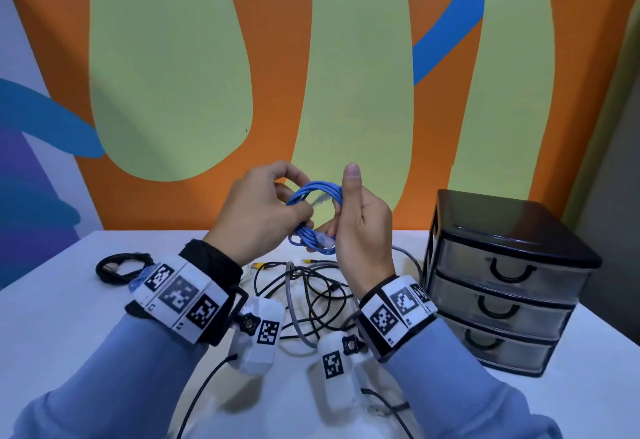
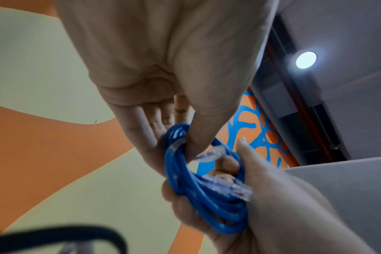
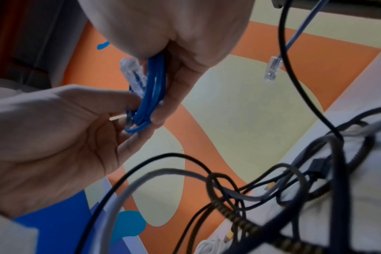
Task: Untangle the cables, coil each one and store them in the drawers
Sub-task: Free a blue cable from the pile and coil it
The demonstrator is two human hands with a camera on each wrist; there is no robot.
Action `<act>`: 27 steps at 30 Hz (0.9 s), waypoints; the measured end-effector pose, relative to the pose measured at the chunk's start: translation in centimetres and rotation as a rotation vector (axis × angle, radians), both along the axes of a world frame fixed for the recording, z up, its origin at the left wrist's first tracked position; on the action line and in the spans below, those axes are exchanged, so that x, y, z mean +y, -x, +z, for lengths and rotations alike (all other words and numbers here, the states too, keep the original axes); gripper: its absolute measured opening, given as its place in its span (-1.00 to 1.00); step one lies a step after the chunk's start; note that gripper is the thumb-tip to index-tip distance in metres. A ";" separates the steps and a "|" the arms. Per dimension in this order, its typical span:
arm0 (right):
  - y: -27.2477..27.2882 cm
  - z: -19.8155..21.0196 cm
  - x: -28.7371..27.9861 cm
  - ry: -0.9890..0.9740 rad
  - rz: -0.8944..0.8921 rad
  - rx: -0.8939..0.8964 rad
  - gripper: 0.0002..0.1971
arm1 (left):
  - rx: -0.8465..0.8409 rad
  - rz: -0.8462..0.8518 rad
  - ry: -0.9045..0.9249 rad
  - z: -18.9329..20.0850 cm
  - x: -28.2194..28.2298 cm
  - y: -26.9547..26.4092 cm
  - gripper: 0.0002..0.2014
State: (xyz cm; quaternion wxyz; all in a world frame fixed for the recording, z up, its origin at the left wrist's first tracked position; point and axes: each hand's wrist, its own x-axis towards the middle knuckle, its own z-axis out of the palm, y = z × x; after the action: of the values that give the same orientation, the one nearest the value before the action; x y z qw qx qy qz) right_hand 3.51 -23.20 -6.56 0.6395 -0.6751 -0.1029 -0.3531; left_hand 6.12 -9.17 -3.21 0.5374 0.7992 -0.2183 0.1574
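A coiled blue cable (image 1: 313, 212) is held up above the white table (image 1: 69, 317) between both hands: the left hand (image 1: 258, 212) is curled onto one side of the coil, its thumb and fingertips pinching the strands, while the right hand (image 1: 363, 224) is wrapped round the opposite side with its thumb raised straight. A clear plug (image 1: 325, 240) is seen at the coil's lower edge, close to the right palm. A tangle of dark and grey cables (image 1: 311, 300) is left lying on the table beneath the hands, a coiled black cable (image 1: 119, 267) is set apart to the left, and the three-drawer unit (image 1: 502, 279) stands to the right with its drawers closed.
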 end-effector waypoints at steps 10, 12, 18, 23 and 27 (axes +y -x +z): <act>-0.6 0.1 -0.7 -0.127 0.108 0.134 -0.37 | 0.364 -0.384 0.483 0.4 0.2 0.7 -0.66; -0.9 0.0 -0.7 -0.214 0.126 0.172 -0.37 | 0.448 -0.438 0.610 0.5 0.2 0.5 -0.63; -0.2 1.2 0.0 -0.610 0.482 0.167 -0.35 | 0.475 -0.183 0.791 -0.5 -0.2 -0.9 -0.71; 0.1 1.2 0.4 -0.744 0.563 0.222 -0.49 | 0.414 -0.107 0.944 -0.5 -0.3 -1.2 -0.72; 0.0 1.2 0.6 -0.781 0.582 0.242 -0.52 | 0.277 -0.198 0.988 -0.3 -0.3 -1.0 -0.61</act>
State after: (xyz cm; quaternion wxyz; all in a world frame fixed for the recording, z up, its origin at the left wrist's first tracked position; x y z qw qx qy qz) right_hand 3.54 -22.62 -5.35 0.9238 -0.3647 -0.0723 -0.0915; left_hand 7.08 -9.47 -3.55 0.8866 0.4392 -0.1193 0.0830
